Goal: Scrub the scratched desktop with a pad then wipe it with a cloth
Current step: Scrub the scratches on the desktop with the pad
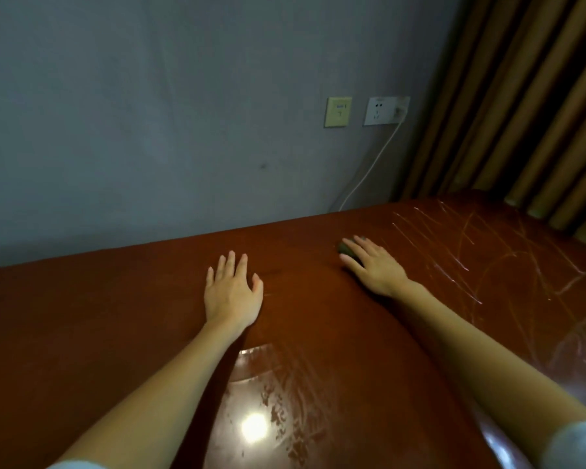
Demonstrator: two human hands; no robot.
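The reddish-brown glossy desktop point(115, 316) fills the lower half of the head view. Pale scratches point(454, 245) cross its far right part, and smeared marks lie near the front centre. My left hand point(232, 292) rests flat on the wood with fingers straight and spread. My right hand point(374, 262) presses a dark green scrub pad point(345, 248) onto the desk with straight fingers. Most of the pad is hidden under the fingers. No cloth is in view.
A grey wall rises behind the desk, with two sockets point(386, 111) and a white cable point(369, 167) hanging down behind the desk's back edge. Brown striped curtains point(521, 113) hang at the right, touching the desk's far right corner.
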